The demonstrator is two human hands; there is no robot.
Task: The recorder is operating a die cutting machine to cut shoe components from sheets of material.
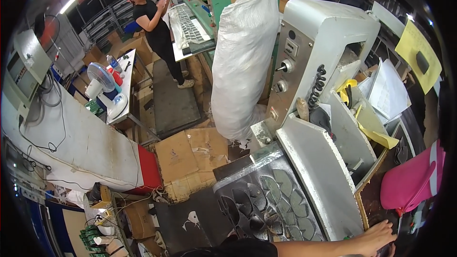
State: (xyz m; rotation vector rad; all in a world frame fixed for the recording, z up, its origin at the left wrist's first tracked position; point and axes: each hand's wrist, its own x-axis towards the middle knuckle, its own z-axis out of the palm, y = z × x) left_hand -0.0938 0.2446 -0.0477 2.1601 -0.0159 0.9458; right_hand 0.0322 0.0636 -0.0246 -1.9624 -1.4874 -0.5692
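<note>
My left forearm, in a short black sleeve, reaches across the lower edge to the right. The left hand [377, 238] is at the lower right, with its fingers bent down over something hidden. Just below it, at the dark rim, a sliver of what seems to be my right hand [392, 250] shows; its fingers are hidden. A pink fabric item [410, 183], perhaps a bag or cap, lies just beyond the left hand. To the left of the hands, black and grey leaf-shaped cut pieces [281, 195] cover the bed of a grey machine [328, 24].
A tall white sack [245, 62] stands behind the machine bed. Flattened cardboard [178, 154] covers the floor. Yellow paper [381, 133] and white sheets [388, 90] lie at right. A fan [102, 78] stands on a side table. Farther back, a person [154, 21] stands by a green machine.
</note>
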